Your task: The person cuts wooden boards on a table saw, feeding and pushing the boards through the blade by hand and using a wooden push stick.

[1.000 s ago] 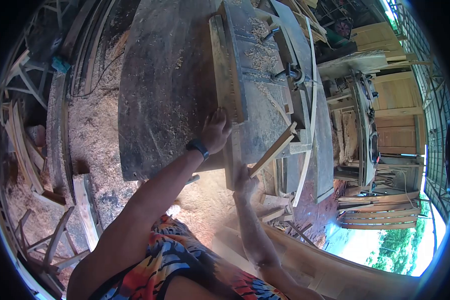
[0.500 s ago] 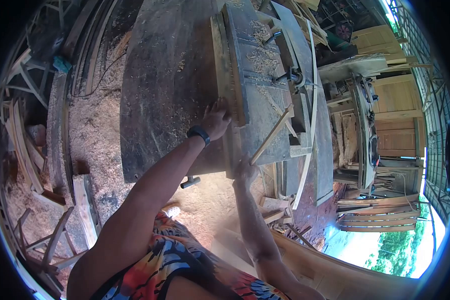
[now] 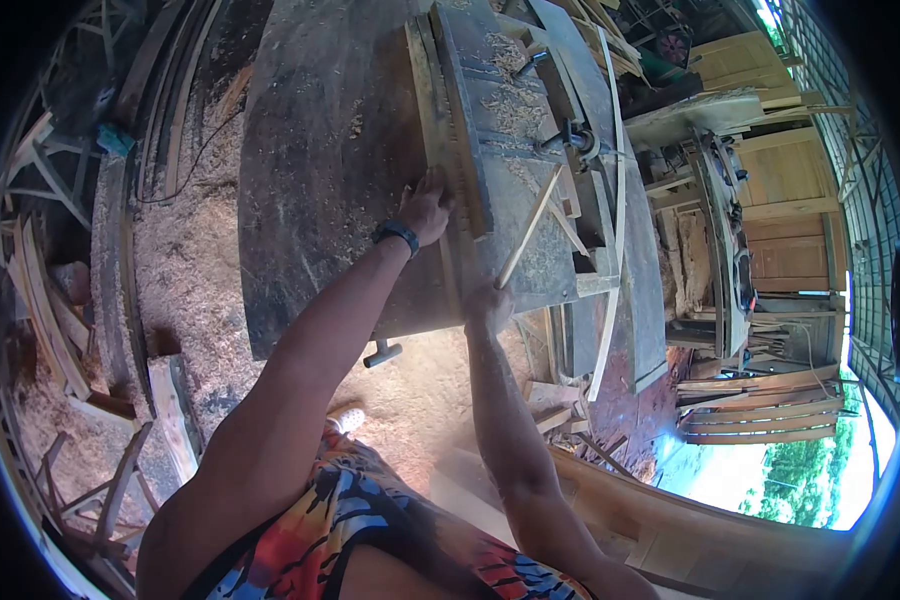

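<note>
A long wooden plank (image 3: 432,115) lies on the dark machine table (image 3: 310,190), along a raised straight fence (image 3: 458,105). My left hand (image 3: 427,210), with a dark band on its wrist, bears on the plank with its fingers bent over it. Closer to me, at the table's front edge, my right hand (image 3: 488,305) is closed around the lower end of a thin wooden stick (image 3: 528,230). That stick slants up and away to the right. The same hand is at the near end of the plank; whether it touches it is hidden.
Wood shavings (image 3: 515,105) lie beyond the fence, near a metal clamp (image 3: 578,142). A T-shaped handle (image 3: 382,354) juts out below the table's front edge. Sawdust covers the floor (image 3: 195,240) at left, beside long boards (image 3: 120,270). Stacked planks (image 3: 765,420) stand at right.
The plank has slid a little way forward along the fence, with my right hand and the stick following. My left hand stays on the plank. The view has shifted slightly.
</note>
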Motion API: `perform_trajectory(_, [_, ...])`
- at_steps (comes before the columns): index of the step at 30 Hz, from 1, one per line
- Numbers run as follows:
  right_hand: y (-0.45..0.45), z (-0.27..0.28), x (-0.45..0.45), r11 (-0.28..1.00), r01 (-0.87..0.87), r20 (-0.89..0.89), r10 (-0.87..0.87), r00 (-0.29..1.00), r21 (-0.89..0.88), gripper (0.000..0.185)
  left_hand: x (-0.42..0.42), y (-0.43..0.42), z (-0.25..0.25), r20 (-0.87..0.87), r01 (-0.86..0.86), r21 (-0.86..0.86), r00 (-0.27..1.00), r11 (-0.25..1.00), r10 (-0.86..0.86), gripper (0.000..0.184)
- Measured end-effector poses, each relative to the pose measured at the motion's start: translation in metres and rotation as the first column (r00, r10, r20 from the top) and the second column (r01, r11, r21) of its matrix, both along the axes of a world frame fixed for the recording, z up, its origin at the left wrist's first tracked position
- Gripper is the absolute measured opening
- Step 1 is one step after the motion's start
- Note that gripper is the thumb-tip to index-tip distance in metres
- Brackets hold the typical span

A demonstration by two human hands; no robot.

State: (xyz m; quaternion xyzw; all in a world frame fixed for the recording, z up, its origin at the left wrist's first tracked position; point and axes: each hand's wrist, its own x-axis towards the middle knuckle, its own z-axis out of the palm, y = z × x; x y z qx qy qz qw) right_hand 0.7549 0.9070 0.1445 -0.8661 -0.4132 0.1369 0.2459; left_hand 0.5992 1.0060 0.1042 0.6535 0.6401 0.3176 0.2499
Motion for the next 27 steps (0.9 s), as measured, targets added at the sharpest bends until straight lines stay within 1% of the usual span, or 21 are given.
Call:
perform_trajectory(1, [-0.001, 0.002, -0.002, 0.997, 0.065, 0.017, -0.065, 0.998, -0.03, 0.049, 0.004, -0.005, 0.002, 0.053, -0.016, -0.031, 0.998, 0.999, 0.017, 0.063])
perform_trajectory(3, [-0.004, 0.005, -0.001, 0.998, 0.042, 0.031, -0.04, 0.999, -0.055, 0.047, 0.012, -0.014, 0.01, 0.149, -0.053, -0.082, 0.987, 0.995, 0.065, 0.061])
perform_trajectory(4, [-0.003, 0.006, -0.001, 0.998, 0.022, 0.038, -0.02, 0.999, -0.065, 0.046, 0.021, -0.025, 0.002, 0.126, 0.012, -0.091, 0.992, 0.996, 0.0, 0.062])
perform_trajectory(5, [-0.003, 0.006, -0.001, 0.998, 0.008, 0.038, -0.006, 0.999, -0.06, 0.045, 0.035, -0.041, -0.019, 0.105, 0.072, -0.104, 0.993, 0.992, -0.061, 0.063])
perform_trajectory(7, [-0.003, 0.004, 0.0, 0.998, -0.024, 0.037, 0.026, 0.999, -0.058, 0.045, 0.044, -0.071, -0.006, 0.16, 0.109, -0.118, 0.983, 0.987, -0.089, 0.064])
perform_trajectory(8, [-0.003, 0.005, -0.002, 0.999, -0.012, 0.031, 0.014, 0.999, -0.052, 0.045, 0.039, -0.087, 0.036, 0.234, 0.093, -0.119, 0.97, 0.988, -0.063, 0.065])
perform_trajectory(9, [-0.003, 0.007, -0.004, 0.999, 0.002, 0.028, -0.001, 1.0, -0.049, 0.044, 0.036, -0.095, 0.06, 0.309, 0.08, -0.123, 0.95, 0.989, -0.038, 0.065])
perform_trajectory(11, [0.0, 0.012, -0.005, 1.0, -0.002, 0.001, 0.002, 1.0, -0.018, 0.045, 0.048, -0.085, 0.026, 0.231, -0.028, -0.025, 0.973, 0.999, 0.032, 0.067])
perform_trajectory(12, [0.002, 0.015, -0.007, 1.0, -0.013, -0.026, 0.013, 1.0, 0.006, 0.045, 0.05, -0.083, 0.021, 0.192, -0.073, 0.024, 0.979, 0.997, 0.067, 0.069])
perform_trajectory(13, [0.003, 0.015, -0.007, 0.999, -0.021, -0.053, 0.023, 0.998, 0.03, 0.046, 0.052, -0.082, 0.016, 0.177, -0.062, 0.006, 0.982, 0.998, 0.06, 0.069])
perform_trajectory(15, [0.009, 0.011, -0.008, 0.999, -0.023, -0.017, 0.023, 1.0, 0.03, 0.045, 0.051, -0.076, 0.012, 0.145, -0.047, -0.023, 0.988, 0.999, 0.05, 0.07])
perform_trajectory(19, [0.017, 0.009, -0.012, 1.0, -0.01, 0.024, 0.01, 1.0, 0.02, 0.04, 0.049, -0.068, 0.014, 0.173, -0.067, -0.036, 0.982, 0.997, 0.072, 0.071])
perform_trajectory(22, [0.022, 0.004, -0.004, 0.994, -0.098, -0.004, 0.098, 0.995, -0.048, 0.041, 0.048, -0.066, 0.016, 0.173, -0.078, -0.061, 0.981, 0.995, 0.088, 0.071])
perform_trajectory(24, [0.034, -0.001, 0.019, 0.986, -0.154, -0.149, 0.142, 0.979, -0.07, 0.045, 0.048, -0.065, 0.016, 0.162, -0.067, -0.081, 0.984, 0.994, 0.079, 0.071])
perform_trajectory(25, [0.041, 0.004, 0.028, 0.98, -0.183, -0.221, 0.163, 0.962, -0.075, 0.047, 0.048, -0.065, 0.017, 0.165, -0.071, -0.077, 0.983, 0.994, 0.083, 0.068])
perform_trajectory(27, [0.055, 0.02, 0.041, 0.968, -0.232, -0.031, 0.23, 0.973, -0.093, 0.056, 0.049, -0.065, 0.017, 0.175, -0.079, -0.072, 0.98, 0.994, 0.09, 0.062])
